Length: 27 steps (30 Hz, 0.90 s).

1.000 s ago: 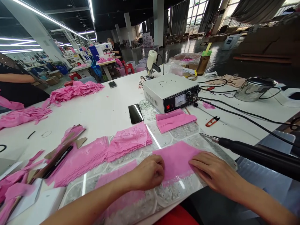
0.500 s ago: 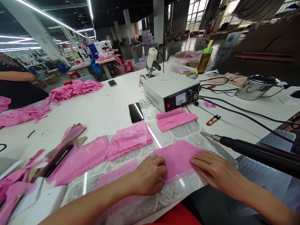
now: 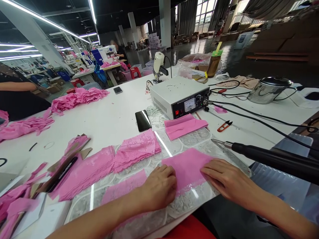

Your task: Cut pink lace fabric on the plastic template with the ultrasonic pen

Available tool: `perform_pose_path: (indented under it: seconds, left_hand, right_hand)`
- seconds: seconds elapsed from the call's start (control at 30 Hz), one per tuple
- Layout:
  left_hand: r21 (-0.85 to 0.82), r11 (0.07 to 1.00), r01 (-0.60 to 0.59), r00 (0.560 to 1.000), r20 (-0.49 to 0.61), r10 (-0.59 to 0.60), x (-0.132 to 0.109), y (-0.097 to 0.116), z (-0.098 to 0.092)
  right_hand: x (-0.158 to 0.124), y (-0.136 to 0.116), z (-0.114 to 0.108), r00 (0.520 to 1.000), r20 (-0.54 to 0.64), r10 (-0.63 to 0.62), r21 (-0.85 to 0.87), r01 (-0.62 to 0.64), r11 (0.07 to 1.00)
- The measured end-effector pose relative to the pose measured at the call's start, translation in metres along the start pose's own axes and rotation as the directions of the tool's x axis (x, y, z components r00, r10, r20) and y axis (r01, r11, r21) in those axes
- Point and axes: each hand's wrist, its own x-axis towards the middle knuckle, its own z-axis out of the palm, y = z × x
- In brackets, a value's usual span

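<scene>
A flat pink fabric piece (image 3: 188,166) lies on the clear patterned mat (image 3: 183,204) between my two hands. My left hand (image 3: 161,186) has its fingers curled on the left edge of this piece. At the right edge, my right hand (image 3: 221,176) has its fingers pressed together on the fabric. Another pink piece (image 3: 124,186) lies partly under my left forearm. Stacks of pink lace fabric (image 3: 138,146) rest to the left, and a folded pink piece (image 3: 185,126) lies behind. A black pen-like tool (image 3: 261,156) with a metal tip lies to the right.
A grey control box (image 3: 180,93) with cables stands at the back. Nearby are a black phone (image 3: 143,120), orange snips (image 3: 224,126) and a glass pot (image 3: 269,91). Pink straps (image 3: 22,189) lie at the left; a person's arm (image 3: 16,87) shows beyond.
The camera view has shifted slightly, so the table items sit a little further left in the picture. Both hands keep nearly the same places on the fabric.
</scene>
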Motion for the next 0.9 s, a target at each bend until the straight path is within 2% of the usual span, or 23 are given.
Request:
perform_pose_path:
  seconds: [0.3, 0.63, 0.77, 0.9]
  left_hand:
    - [-0.178, 0.980, 0.084, 0.996, 0.007, -0.084, 0.006, -0.004, -0.004]
    - [-0.390, 0.896, 0.212, 0.977, 0.092, -0.191, 0.013, -0.017, -0.011]
    - [-0.411, 0.886, 0.214, 0.977, 0.100, -0.190, 0.013, -0.018, -0.013]
    - [-0.378, 0.901, 0.214, 0.977, 0.081, -0.198, 0.010, -0.005, -0.015]
  right_hand:
    - [0.002, -0.001, -0.002, 1.000, -0.008, 0.008, 0.017, -0.008, 1.000]
    - [0.003, 0.002, -0.003, 0.998, 0.056, 0.037, 0.059, -0.040, 0.997]
    - [0.007, -0.002, -0.004, 0.995, 0.087, 0.041, 0.084, -0.048, 0.995]
    - [0.014, -0.014, 0.003, 1.000, 0.028, 0.009, 0.141, -0.013, 0.990]
